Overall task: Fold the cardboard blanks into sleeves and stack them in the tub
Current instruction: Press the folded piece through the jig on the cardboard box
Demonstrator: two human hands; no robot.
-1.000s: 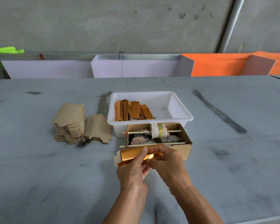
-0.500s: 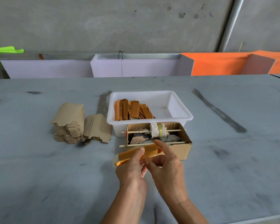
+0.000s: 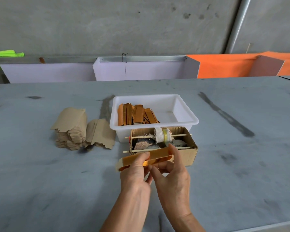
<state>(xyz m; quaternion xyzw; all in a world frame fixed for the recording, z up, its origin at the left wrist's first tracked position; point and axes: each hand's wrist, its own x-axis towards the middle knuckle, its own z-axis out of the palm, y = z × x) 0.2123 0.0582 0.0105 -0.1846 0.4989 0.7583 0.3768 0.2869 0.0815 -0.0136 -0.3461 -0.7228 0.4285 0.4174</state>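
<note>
Both hands hold one shiny orange-gold cardboard sleeve (image 3: 159, 156) just above the table, in front of a small cardboard box. My left hand (image 3: 136, 173) pinches it near the middle with the thumb on top. My right hand (image 3: 172, 171) grips its right end, index finger over the top edge. A white plastic tub (image 3: 187, 114) behind the box holds several folded orange sleeves (image 3: 137, 113) in its left half. Two piles of flat tan cardboard blanks (image 3: 72, 126) lie to the left of the tub.
An open cardboard box (image 3: 188, 154) stands against the tub's front, with two wooden sticks across it, a cloth-wrapped roll and a dark lump inside. The grey table (image 3: 241, 164) carries dark streaks. White and orange panels line its far edge.
The sleeve went from folded under both thumbs to tilted and partly opened. My right hand shifted from over its top to its right end, fingers spreading around it.
</note>
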